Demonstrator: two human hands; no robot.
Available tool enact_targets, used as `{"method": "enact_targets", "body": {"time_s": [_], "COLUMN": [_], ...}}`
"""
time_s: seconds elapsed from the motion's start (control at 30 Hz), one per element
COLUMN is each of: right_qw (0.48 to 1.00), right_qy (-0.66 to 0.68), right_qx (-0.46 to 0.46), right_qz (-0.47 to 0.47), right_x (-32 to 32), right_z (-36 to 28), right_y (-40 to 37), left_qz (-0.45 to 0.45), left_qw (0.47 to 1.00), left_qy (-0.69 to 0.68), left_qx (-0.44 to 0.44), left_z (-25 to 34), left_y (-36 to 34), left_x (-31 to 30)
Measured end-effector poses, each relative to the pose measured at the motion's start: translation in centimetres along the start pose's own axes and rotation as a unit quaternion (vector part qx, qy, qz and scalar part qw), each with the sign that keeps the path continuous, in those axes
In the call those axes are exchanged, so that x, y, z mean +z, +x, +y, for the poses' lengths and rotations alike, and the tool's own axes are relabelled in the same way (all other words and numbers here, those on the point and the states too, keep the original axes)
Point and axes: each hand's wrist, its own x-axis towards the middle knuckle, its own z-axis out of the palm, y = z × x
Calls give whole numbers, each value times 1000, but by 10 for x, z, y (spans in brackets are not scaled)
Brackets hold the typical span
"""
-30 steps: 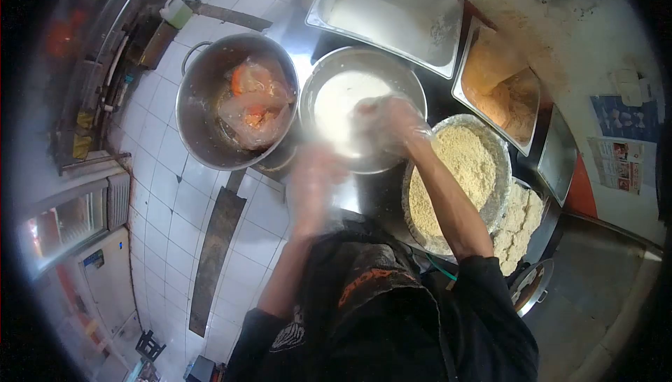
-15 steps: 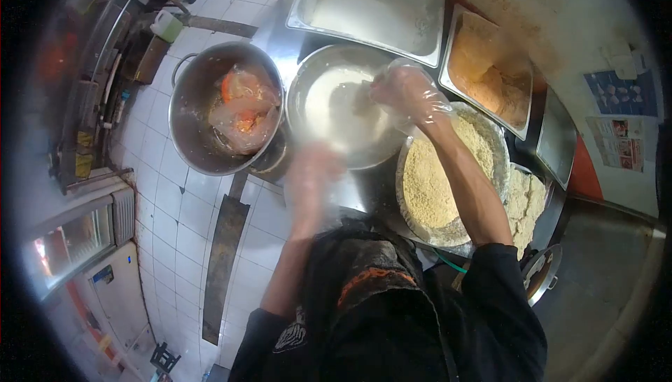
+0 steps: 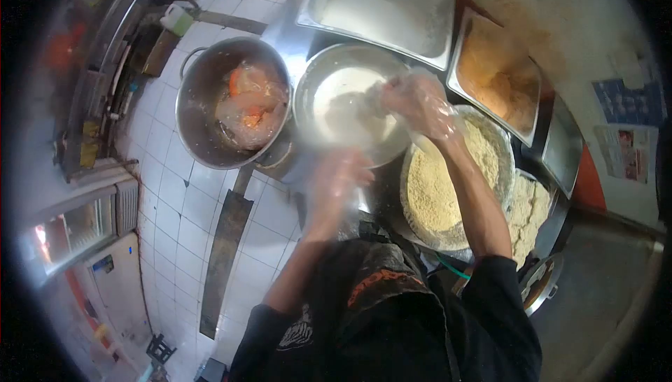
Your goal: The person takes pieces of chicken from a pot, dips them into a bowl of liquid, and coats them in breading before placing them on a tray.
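Over the right side of a round metal bowl (image 3: 310,119) is my right hand (image 3: 425,107), in a clear plastic glove. Its fingers are curled together, and what they hold, if anything, cannot be made out. White batter-like liquid (image 3: 350,98) lies in the bowl under that hand. My left hand (image 3: 341,185), also gloved in plastic, is at the bowl's near rim, its fingers smeared by motion. To the right, a basin of pale yellow crumbs (image 3: 437,189) sits partly under my right forearm.
A deep metal pot (image 3: 199,109) at left holds a clear plastic bag (image 3: 255,112) with orange contents. Behind the bowl is a metal tray (image 3: 378,8) with a white layer in it. An orange-brown powder tray (image 3: 497,78) stands back right, with a pale crumbly mass (image 3: 526,210) nearer.
My left hand has moved rightward and stays blurred by the bowl's near rim. My right hand stays over the bowl, slightly lower. The whole view has shifted a little.
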Motion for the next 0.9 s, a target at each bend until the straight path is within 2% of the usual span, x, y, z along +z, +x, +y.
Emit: {"method": "enact_targets", "body": {"time_s": [0.03,0.07,0.1,0.13,0.2,0.23,0.3,0.37,0.43,0.47,0.5,0.53,0.57,0.63,0.7,0.77,0.83,0.9], "right_qw": [1000,1000,998,995,998,998,998,985,977,983,988,972,971,991,987,981,947,955], "right_qy": [12,13,31,49,61,54,50,137,158,139,118,191,190,108,137,167,271,246], "right_qx": [17,6,43,82,21,10,-6,108,141,119,96,138,142,71,83,98,172,165], "right_qz": [-4,-14,-26,-37,19,29,33,5,-12,11,34,20,17,23,16,9,32,23], "right_x": [2,1,-1,-2,3,2,-1,-2,2,7,10,8,7,5,6,7,6,5], "right_z": [1,0,-3,-3,5,6,-1,-11,-18,-3,-2,-3,-7,-12,-11,-16,-30,-23], "right_y": [0,0,-2,-4,-11,-11,-10,-8,-5,-5,-2,-1,-2,1,3,3,6,3], "left_qz": [11,-17,-45,-34,-78,-68,-110,-117,-143,-163,-160,-179,-199,-218,-276,-280,-288,-276], "left_qw": [1000,1000,999,999,994,995,992,991,987,986,986,984,977,973,954,951,946,953], "left_qy": [-5,-15,-23,-25,-66,-68,-30,-36,68,-29,-32,20,73,69,119,132,147,124], "left_qx": [4,6,6,8,-29,-28,-50,-52,-15,-34,-35,-16,0,25,-4,-12,-15,-12], "left_z": [2,3,4,9,17,17,17,16,16,19,24,29,31,29,32,35,33,25], "left_y": [-1,-2,-3,-3,-3,-1,5,13,17,17,21,23,24,31,34,34,37,35], "left_x": [1,1,-1,-2,-3,-4,-6,-7,-5,-1,-2,-2,-2,-2,-1,0,2,3]}}
